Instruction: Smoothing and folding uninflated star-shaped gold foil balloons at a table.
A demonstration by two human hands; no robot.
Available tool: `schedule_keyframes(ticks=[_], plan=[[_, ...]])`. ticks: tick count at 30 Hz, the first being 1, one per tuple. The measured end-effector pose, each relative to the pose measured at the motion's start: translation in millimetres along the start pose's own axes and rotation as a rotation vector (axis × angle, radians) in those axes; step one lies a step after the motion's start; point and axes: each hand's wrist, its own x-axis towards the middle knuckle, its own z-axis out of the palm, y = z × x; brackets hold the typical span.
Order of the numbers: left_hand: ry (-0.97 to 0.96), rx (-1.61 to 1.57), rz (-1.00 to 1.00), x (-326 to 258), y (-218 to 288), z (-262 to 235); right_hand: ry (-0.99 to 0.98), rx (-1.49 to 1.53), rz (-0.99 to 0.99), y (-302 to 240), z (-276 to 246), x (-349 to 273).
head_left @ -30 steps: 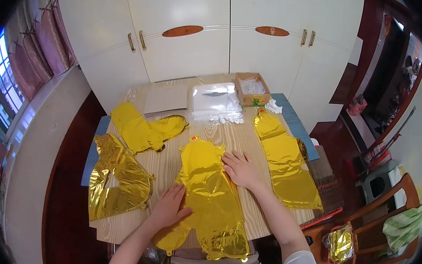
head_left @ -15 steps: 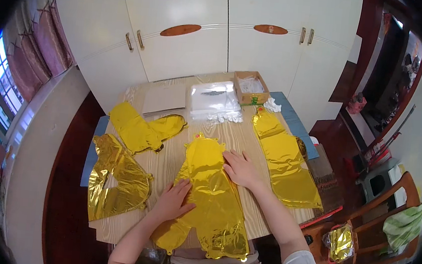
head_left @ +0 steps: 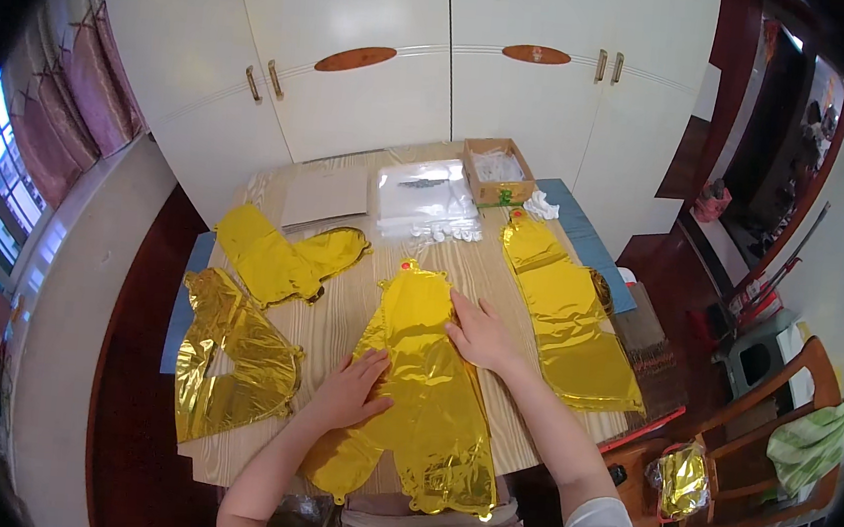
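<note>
A flat gold foil balloon (head_left: pixel 423 364) lies in front of me on the wooden table, its lower lobes reaching the near edge. A small red spot marks its top tip. My left hand (head_left: pixel 350 393) rests flat on its left side, fingers stretched and thumb apart. My right hand (head_left: pixel 481 334) lies at its upper right edge with extended fingertips touching the foil. Further gold foil balloons lie flat around it: a bent one (head_left: pixel 282 261) at the far left, a creased one (head_left: pixel 233 362) at the near left and a long one (head_left: pixel 577 332) on the right.
At the table's back are a pale cardboard stack (head_left: pixel 325 198), clear plastic bags (head_left: pixel 428 199), an open cardboard box (head_left: pixel 498 175) and crumpled white material (head_left: pixel 541 206). White cabinets (head_left: pixel 376 99) stand behind. A wooden chair (head_left: pixel 767 394) at the right carries a wrapped gold foil bundle (head_left: pixel 684 482).
The top of the middle balloon has shifted slightly right and up, and its upper left edge looks narrower. Both hands remain on the foil, almost in the same places.
</note>
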Motion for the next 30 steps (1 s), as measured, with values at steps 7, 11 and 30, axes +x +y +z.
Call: schedule_keyframes(ticks=[7,11,30], plan=[[-0.002,-0.004,0.008,6,-2,2,0.001,0.032,-0.001,0,-1,0],[0.0,-0.014,-0.004,7,-1,1,-0.003,-0.005,-0.01,-5,-4,-1],[0.073,0.013,0.017,6,-2,8,-0.133,-0.24,-0.218,-8,-9,-97]])
